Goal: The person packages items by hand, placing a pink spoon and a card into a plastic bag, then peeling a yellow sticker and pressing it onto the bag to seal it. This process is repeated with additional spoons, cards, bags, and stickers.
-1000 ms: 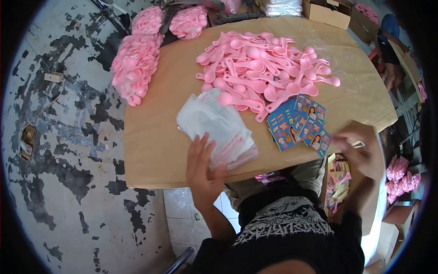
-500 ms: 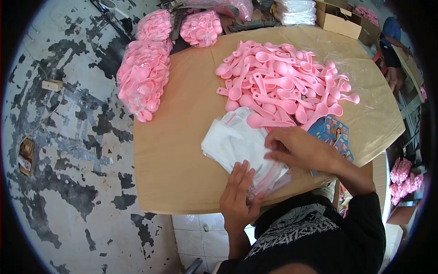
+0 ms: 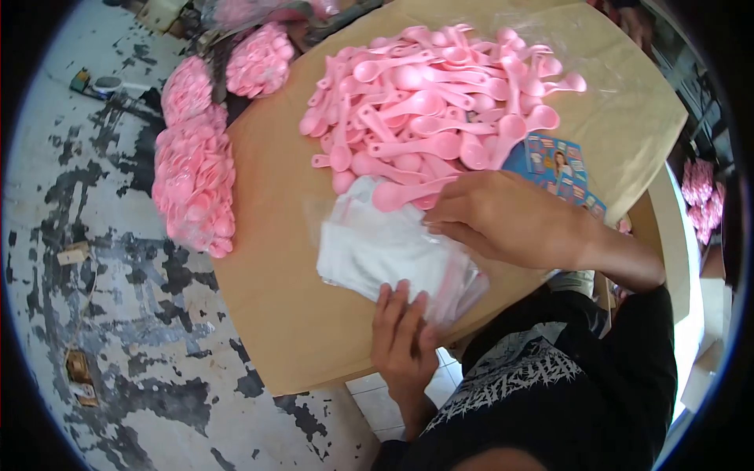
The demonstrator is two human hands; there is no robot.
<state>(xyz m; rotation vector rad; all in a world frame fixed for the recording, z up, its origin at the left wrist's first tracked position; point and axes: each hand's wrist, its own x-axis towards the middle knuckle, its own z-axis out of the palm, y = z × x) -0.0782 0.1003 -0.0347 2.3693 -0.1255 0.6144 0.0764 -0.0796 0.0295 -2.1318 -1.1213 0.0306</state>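
A stack of clear-white plastic bags (image 3: 377, 255) with pink seal lines lies near the table's front edge. My left hand (image 3: 404, 334) rests on its lower edge, fingers stretched out and somewhat apart. Over the right side of the stack, my right hand (image 3: 503, 216) has its fingers curled together; what they hold, if anything, is hidden. Just beyond those fingers a pink spoon (image 3: 397, 195) lies against the top of the bags, its handle end partly covered by the hand. Behind it spreads a large heap of pink measuring spoons (image 3: 440, 102).
Blue printed cards (image 3: 556, 161) lie right of the heap, partly behind my right wrist. Filled bags of pink spoons (image 3: 196, 180) stand along the table's left edge, with another bag (image 3: 261, 61) further back. Brown paper covers the table (image 3: 290, 314).
The view has turned and shifted, so the table appears rotated. My right hand has moved up over the stack, closer to the pink spoon. My left hand stays at the stack's lower edge.
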